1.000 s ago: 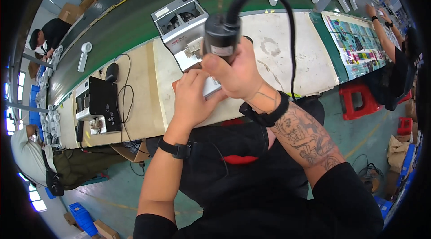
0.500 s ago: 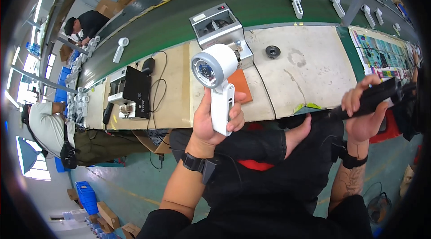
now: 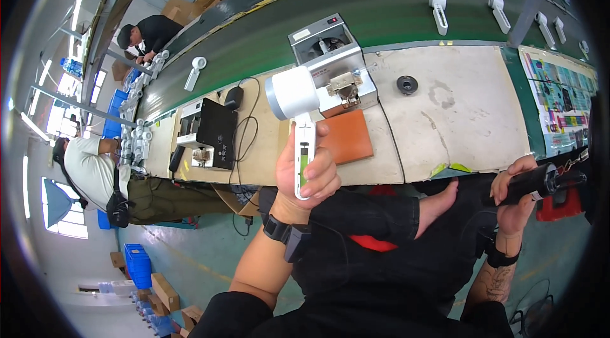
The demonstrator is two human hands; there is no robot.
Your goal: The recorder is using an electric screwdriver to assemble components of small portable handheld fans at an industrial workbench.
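Observation:
Upright in my left hand is a white handheld fan body, its drum-shaped head on top with a grey rim turned to the left. My fingers wrap round the handle, where a long slot shows a green strip inside. Off to the right, my right hand is closed round a black cylindrical electric screwdriver, held level beside my knee with a hook and cord at its far end. An orange pad lies on the bench behind my left hand. The tool's tip is hard to make out.
Behind the fan body stands a grey metal machine. A black round part lies on the bench. Another machine with cables is on the left. Fan bodies rest on the green conveyor. Two co-workers are at left.
My left hand has turned the fan body, so its open face now points left and the handle slot shows. My right hand has lowered slightly with the screwdriver. The whole view has shifted.

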